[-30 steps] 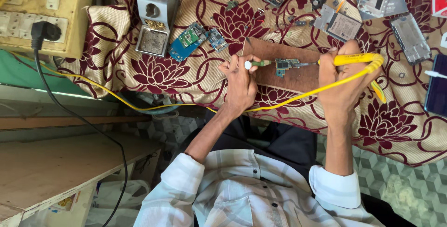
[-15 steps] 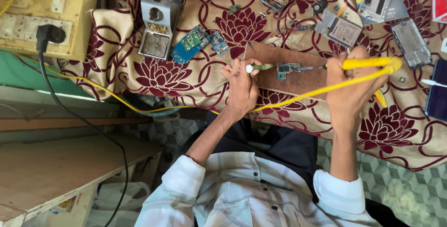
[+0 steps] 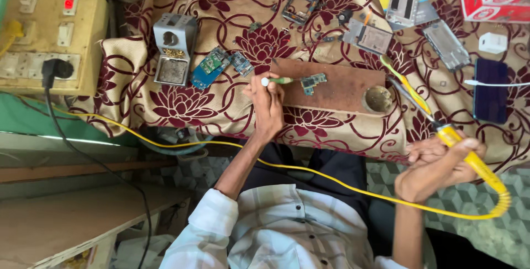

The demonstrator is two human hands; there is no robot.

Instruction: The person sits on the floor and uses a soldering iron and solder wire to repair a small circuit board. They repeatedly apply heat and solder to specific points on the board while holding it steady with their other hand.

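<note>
Head view: the left hand [image 3: 269,106] pinches a green-handled tool [image 3: 280,81] whose tip touches the small circuit board [image 3: 313,82] lying on the brown wooden block [image 3: 337,89]. The right hand [image 3: 439,167] grips a yellow soldering iron [image 3: 458,145], held off the block near the table edge, its yellow cord [image 3: 309,172] trailing across the lap.

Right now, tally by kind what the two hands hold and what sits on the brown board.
yellow soldering iron, in the right hand: 1
green-handled tool, in the left hand: 1
small circuit board, on the brown board: 1
round dish, at the board's end: 1
Total: 4
</note>
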